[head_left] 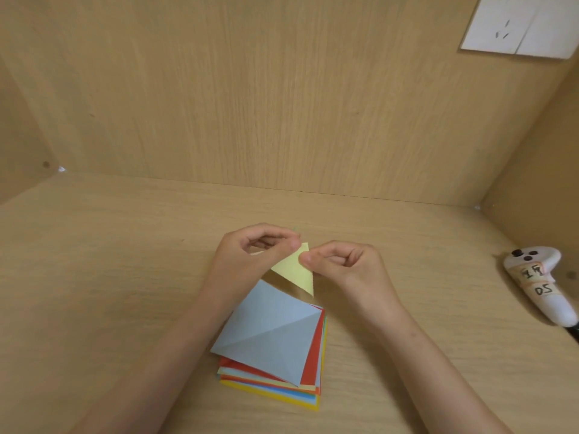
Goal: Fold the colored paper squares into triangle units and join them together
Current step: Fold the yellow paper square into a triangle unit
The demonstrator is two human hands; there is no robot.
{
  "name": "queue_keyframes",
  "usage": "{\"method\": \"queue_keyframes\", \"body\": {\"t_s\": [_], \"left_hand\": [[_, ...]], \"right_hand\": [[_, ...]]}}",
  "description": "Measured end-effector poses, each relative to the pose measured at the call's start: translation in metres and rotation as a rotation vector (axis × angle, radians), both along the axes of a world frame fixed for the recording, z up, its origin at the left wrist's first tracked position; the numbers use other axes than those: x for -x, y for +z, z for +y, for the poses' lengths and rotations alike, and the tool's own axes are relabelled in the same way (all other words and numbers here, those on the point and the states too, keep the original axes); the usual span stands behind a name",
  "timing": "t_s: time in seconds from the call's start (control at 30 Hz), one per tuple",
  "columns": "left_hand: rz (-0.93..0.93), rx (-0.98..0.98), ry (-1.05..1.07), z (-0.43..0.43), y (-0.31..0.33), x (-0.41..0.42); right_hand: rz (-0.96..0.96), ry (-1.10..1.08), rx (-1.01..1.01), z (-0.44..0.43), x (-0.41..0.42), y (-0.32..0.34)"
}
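Note:
A pale yellow paper [296,270], folded into a triangle, is held above the desk between both hands. My left hand [250,255] pinches its upper left part with thumb and fingertips. My right hand [341,264] pinches its right edge near the top corner. Just below lies a stack of colored paper squares [272,380]. On top of the stack rests a light blue square [269,333] with diagonal creases, turned askew over a red sheet [315,352].
The wooden desk [109,277] is enclosed by wooden walls at the back and both sides. A white handheld controller [539,286] with handwritten labels lies at the right edge. A white wall socket [520,23] sits at the upper right.

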State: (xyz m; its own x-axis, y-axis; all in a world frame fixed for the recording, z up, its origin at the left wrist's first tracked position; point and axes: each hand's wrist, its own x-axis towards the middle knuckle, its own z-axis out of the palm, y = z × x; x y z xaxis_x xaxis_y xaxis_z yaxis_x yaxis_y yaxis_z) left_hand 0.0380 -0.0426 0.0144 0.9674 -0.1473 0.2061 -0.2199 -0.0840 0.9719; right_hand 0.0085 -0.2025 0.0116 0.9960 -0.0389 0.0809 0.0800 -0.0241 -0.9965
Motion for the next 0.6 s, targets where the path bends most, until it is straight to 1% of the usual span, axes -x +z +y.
{"method": "queue_keyframes", "body": {"t_s": [0.1,0.37,0.43,0.5,0.6], "left_hand": [[-0.049,-0.076,-0.008,-0.0009,-0.0013,-0.0009],[-0.126,-0.015,0.098,-0.006,-0.006,0.0008],[-0.109,0.025,0.137,-0.006,-0.0066,0.0009],[-0.054,0.089,0.199,-0.0048,-0.0063,-0.0002],[-0.019,0.101,0.24,-0.0048,-0.0063,-0.001]], "right_hand": [[-0.009,0.011,0.059,0.004,0.0005,-0.0026],[0.021,0.035,0.045,0.0044,-0.0005,0.0008],[0.023,0.046,0.058,0.0039,-0.0004,0.0012],[0.019,0.068,0.07,0.0036,0.0007,0.0018],[0.018,0.085,0.083,0.0028,0.0017,0.002]]}}
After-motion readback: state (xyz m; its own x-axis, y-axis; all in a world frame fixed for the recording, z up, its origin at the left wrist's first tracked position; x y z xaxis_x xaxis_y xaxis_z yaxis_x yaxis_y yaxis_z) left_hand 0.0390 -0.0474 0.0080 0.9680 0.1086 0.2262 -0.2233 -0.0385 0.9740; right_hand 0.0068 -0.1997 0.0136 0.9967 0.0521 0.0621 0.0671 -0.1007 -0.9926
